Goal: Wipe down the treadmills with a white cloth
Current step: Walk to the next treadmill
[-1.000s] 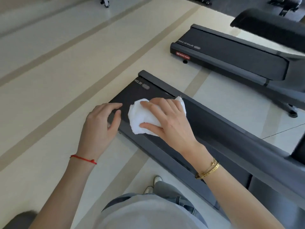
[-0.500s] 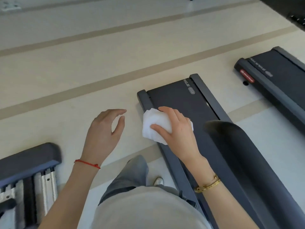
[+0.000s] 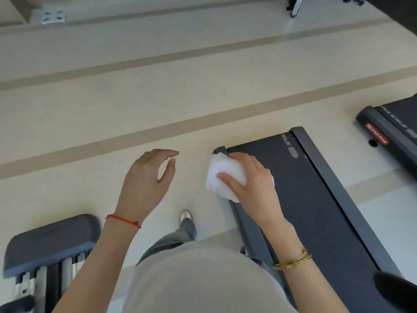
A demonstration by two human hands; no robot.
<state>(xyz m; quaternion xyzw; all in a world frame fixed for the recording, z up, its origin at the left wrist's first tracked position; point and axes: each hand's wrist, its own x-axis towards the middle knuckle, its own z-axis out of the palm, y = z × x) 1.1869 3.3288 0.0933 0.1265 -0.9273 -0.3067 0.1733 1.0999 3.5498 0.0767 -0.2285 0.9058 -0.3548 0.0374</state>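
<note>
At the near left rail of the treadmill (image 3: 300, 199), right hand (image 3: 252, 184) gripping white cloth (image 3: 222, 175), pressed at the rear corner; left hand (image 3: 146, 179) loose, empty. Could slide off the end onto floor (image 3: 158, 98). Seemingly nearer the corner than half a second back.
</note>
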